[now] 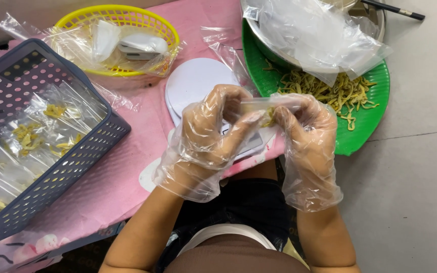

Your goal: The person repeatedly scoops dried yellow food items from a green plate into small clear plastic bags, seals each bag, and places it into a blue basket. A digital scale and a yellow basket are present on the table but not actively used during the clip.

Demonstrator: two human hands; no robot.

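We note our gloved left hand (213, 126) and right hand (304, 134) pinching a small clear bag (271, 104) between fingertips, white scale (193, 81) at ten o'clock.

A low table (127, 167) covered in a pink cloth fills the left and middle of the view, with grey floor (421, 167) to its right. At about nine o'clock a dark blue perforated basket (84, 154) sits on the cloth, holding small clear bags of yellow bits. At eleven o'clock stands a yellow basket (165, 30) with plastic bags and a white object inside. Near the centre lies a white round scale (193, 81). At two o'clock a green plate (365, 136) carries yellow strips and a metal bowl (380, 23) lined with clear plastic.
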